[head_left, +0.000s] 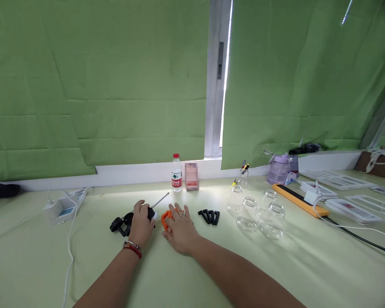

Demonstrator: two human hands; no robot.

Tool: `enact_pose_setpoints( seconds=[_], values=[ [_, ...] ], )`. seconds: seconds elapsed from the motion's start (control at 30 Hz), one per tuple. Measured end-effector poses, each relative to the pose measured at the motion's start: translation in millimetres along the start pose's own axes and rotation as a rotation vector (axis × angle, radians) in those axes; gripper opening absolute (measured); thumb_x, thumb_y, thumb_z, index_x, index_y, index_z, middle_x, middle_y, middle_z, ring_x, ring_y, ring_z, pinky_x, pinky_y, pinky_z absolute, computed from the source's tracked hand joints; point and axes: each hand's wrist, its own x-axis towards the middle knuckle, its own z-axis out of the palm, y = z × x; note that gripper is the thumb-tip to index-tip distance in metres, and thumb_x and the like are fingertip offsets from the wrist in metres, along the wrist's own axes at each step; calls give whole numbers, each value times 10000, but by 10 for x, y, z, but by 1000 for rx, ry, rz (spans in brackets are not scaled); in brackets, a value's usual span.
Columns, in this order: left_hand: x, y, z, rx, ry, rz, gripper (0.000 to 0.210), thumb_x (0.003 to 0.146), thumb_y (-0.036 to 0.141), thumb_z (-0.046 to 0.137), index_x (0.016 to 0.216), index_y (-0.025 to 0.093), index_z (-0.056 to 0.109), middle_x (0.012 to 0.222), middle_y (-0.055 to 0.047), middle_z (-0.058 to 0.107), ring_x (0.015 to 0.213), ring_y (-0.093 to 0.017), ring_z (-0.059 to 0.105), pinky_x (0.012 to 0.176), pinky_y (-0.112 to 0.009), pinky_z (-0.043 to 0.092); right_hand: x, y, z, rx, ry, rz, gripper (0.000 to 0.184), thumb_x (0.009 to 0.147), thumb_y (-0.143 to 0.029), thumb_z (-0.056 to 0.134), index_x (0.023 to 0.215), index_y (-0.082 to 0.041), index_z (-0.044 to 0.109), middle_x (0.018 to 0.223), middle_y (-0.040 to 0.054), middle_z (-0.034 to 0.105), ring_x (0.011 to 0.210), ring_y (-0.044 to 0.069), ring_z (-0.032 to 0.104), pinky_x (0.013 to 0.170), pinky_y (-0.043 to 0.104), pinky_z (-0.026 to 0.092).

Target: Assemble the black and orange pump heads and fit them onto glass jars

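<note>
My left hand (141, 224) is curled over a dark piece, which it mostly hides. Beside its fingertips, a screwdriver's thin metal shaft (161, 199) points to the upper right, and black and a bit of white show at its lower end. Round black parts (116, 224) lie at the left of this hand. My right hand (182, 231) rests with fingers spread over orange ring-like pieces (165, 219), partly covering them. Several short black angled pieces (209, 217) lie in a row just right of it.
Several clear glass jars (250, 209) stand on the right. Behind are a water bottle (176, 175), an upright blurred pink box (191, 176) and a purple jug (278, 170). An orange power strip (298, 200) lies far right; a white cable (69, 244) crosses the left.
</note>
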Motion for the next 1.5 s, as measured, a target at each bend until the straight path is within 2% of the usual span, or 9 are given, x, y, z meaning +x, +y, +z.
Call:
enact_pose_setpoints(
  seconds=[0.37, 0.53, 0.67, 0.8, 0.87, 0.93, 1.0, 1.2, 1.5],
  values=[
    [20, 40, -49, -20, 24, -40, 452, 690, 50, 460, 1126, 160, 415, 1188, -136, 485, 1088, -284, 526, 903, -425, 466, 397, -174, 419, 23, 4, 295, 349, 776, -336, 545, 1015, -99, 635, 1467, 198, 251, 1372, 348, 117, 1069, 527, -48],
    [11, 36, -75, -22, 25, -109, 494, 700, 66, 465, 1178, 161, 383, 1168, -136, 506, 1021, -270, 576, 814, -383, 502, 357, -181, 359, 47, 9, 277, 265, 827, -290, 496, 924, -105, 659, 1458, 183, 276, 1369, 329, 144, 1071, 510, -35],
    [15, 59, -114, -55, -9, -162, 454, 723, 112, 473, 1166, 166, 388, 1169, -135, 522, 1030, -274, 577, 815, -377, 492, 198, -103, 159, 161, 40, 228, 260, 868, -296, 461, 870, -118, 650, 1430, 172, 334, 1342, 307, 229, 1074, 485, 94],
    [6, 129, -146, -137, -72, -201, 416, 696, 135, 499, 1102, 196, 436, 998, -79, 604, 911, -256, 620, 762, -363, 497, -94, 129, -90, 408, 115, 185, 167, 850, -297, 499, 800, -171, 596, 1281, 110, 506, 1209, 239, 415, 973, 369, 323],
    [-9, 189, -148, -196, -114, -198, 454, 647, 105, 502, 1089, 198, 458, 966, -64, 624, 892, -241, 624, 772, -348, 494, -266, 292, -205, 603, 161, 231, 150, 847, -320, 500, 801, -190, 560, 1017, 67, 618, 958, 194, 547, 816, 324, 408],
    [-33, 274, -144, -269, -161, -171, 475, 605, 85, 495, 1067, 196, 492, 976, -58, 636, 916, -230, 617, 805, -337, 484, -440, 460, -302, 871, 72, 379, 226, 843, -392, 496, 753, -189, 530, 721, 16, 596, 658, 144, 533, 605, 272, 392],
    [-67, 389, -141, -351, -217, -137, 421, 599, 100, 498, 1007, 195, 536, 969, -51, 640, 922, -225, 605, 811, -332, 481, -601, 610, -367, 1146, 43, 468, 286, 817, -447, 530, 714, -182, 494, 672, -9, 568, 522, 92, 448, 513, 238, 324],
    [-197, 779, -169, -605, -451, -288, 220, 693, 330, 566, 868, 197, 555, 708, 10, 568, 600, -156, 546, 517, -253, 458, -855, 875, -303, 1642, 177, 659, 299, 758, -449, 613, 723, -183, 482, 687, 2, 569, 478, 81, 437, 476, 239, 302],
    [-287, 862, -75, -740, -580, -249, 196, 736, 343, 569, 850, 196, 507, 699, 3, 552, 598, -144, 542, 566, -259, 447, -866, 924, -236, 1778, 181, 720, 233, 832, -392, 526, 725, -189, 484, 709, 20, 587, 513, 94, 481, 509, 249, 357]
  ],
)
